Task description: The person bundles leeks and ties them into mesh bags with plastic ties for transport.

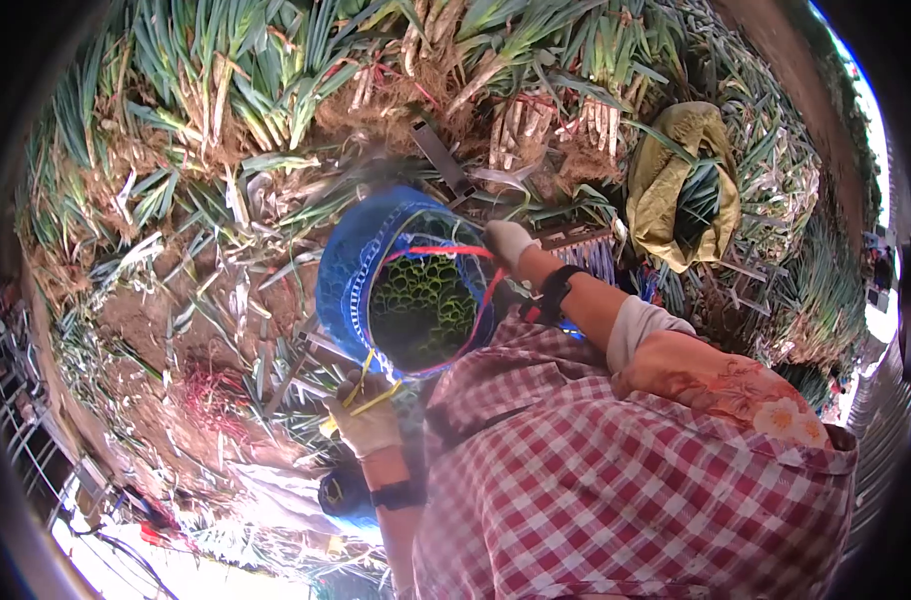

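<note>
Held a blue, round-mouthed mesh bag (341, 270) above brown soil (141, 315) littered with pale, torn leaves (240, 200), near banked bundles of green-and-white leeks (216, 90) and a crumpled yellow woven sack (651, 190). Clamped the bag's mouth in the white-gloved right hand (509, 243); closed the white-gloved left hand (368, 422) on thin yellow cord (378, 399).

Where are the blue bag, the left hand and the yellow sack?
Blue bag (338, 268), head view: outer side wall.
Left hand (369, 419), head view: middle of the glove.
Yellow sack (659, 195), head view: wall beside the opening.
</note>
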`<control>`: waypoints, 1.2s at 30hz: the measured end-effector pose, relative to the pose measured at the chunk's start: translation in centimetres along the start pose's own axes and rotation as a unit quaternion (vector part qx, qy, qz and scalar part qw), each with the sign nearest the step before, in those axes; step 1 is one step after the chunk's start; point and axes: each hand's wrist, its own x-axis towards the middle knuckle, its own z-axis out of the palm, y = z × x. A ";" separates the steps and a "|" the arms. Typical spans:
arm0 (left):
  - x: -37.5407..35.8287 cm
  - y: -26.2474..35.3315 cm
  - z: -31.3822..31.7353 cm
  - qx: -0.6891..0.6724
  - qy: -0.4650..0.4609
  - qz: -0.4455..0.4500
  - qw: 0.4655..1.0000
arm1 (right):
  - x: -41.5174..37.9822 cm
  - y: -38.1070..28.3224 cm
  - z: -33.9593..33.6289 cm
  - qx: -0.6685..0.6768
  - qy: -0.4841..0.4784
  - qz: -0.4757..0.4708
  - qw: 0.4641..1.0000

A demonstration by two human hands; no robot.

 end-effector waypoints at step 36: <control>-4.3 6.1 11.9 0.054 0.027 -0.034 0.998 | -8.9 -10.8 -4.5 -0.238 -0.131 0.100 0.957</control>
